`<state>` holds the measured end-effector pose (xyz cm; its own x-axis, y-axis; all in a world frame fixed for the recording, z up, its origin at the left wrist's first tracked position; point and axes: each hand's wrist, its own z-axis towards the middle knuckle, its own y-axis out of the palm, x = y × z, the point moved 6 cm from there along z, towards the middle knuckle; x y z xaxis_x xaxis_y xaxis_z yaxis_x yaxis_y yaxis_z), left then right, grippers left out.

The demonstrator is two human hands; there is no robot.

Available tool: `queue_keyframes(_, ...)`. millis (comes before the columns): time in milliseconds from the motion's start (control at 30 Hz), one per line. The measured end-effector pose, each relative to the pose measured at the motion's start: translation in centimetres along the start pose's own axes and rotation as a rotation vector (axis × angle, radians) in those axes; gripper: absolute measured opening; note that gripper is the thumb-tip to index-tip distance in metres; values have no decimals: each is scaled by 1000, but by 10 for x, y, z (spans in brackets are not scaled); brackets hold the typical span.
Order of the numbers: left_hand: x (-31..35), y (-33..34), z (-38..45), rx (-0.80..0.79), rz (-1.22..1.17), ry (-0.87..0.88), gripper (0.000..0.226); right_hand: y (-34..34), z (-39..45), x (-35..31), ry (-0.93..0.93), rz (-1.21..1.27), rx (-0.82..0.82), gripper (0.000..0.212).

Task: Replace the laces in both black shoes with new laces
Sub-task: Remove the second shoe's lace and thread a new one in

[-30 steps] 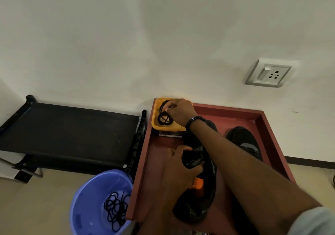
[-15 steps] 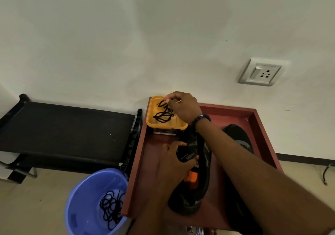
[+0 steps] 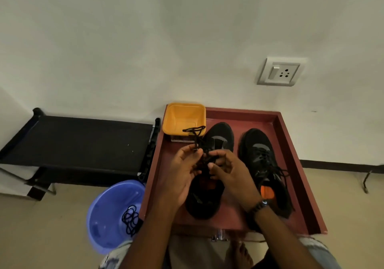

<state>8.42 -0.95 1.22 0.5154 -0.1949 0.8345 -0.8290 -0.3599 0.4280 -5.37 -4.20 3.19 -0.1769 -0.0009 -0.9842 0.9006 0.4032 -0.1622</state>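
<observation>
Two black shoes stand side by side in a red tray (image 3: 291, 144). The left shoe (image 3: 220, 135) lies partly under my hands; the right shoe (image 3: 264, 165) is laced, with loose lace ends and an orange heel tab. A black lace (image 3: 194, 130) runs from the rim of the yellow tub (image 3: 182, 116) down to my fingers. My left hand (image 3: 184, 171) and my right hand (image 3: 228, 169) meet over the left shoe, and both pinch this lace.
A blue bucket (image 3: 108, 210) holding a coil of black laces (image 3: 131, 220) stands on the floor left of the tray. A black cot (image 3: 79, 140) is at the left against the wall. A wall socket (image 3: 279, 73) is above the tray.
My right hand drew the black lace out of the yellow tub and came back to the left shoe. My left hand let go of the shoe's tongue and took the lace too.
</observation>
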Motion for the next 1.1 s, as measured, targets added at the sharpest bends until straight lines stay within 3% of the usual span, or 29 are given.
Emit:
queue_keyframes(67,-3,-1,-3,67,18,-8,19,-5,-1,3,-14,6,53,32)
queue_keyframes(167,-2,-4,-8,159,23,-2,8,-19,-5,14,64,238,207,32)
queue_keyframes(333,-4,-14,-6,217,-179,-43,17,-48,-8,29,156,540,408,26)
queue_keyframes(433,5,-28,-7,340,-340,-15,16,-61,-10,27,130,754,508,20)
queue_keyframes(600,22,-64,-11,509,-342,99,23,-76,-11,22,127,808,577,20)
queue_keyframes(700,30,-54,-13,400,238,201,21,-65,-11,19,164,556,489,21)
queue_keyframes(800,11,-7,-15,64,684,214,17,-40,-10,14,149,318,326,20)
queue_keyframes(867,-6,12,-16,-81,786,201,19,-27,-8,11,66,103,239,18)
queue_keyframes(933,-8,16,-14,-63,791,205,21,-22,-7,12,-62,-329,209,19)
queue_keyframes(1000,0,15,-14,-7,781,242,20,-22,-9,11,-155,-687,289,26)
queue_keyframes(1100,17,25,-18,-30,829,338,21,-23,-15,-9,-264,-803,424,31)
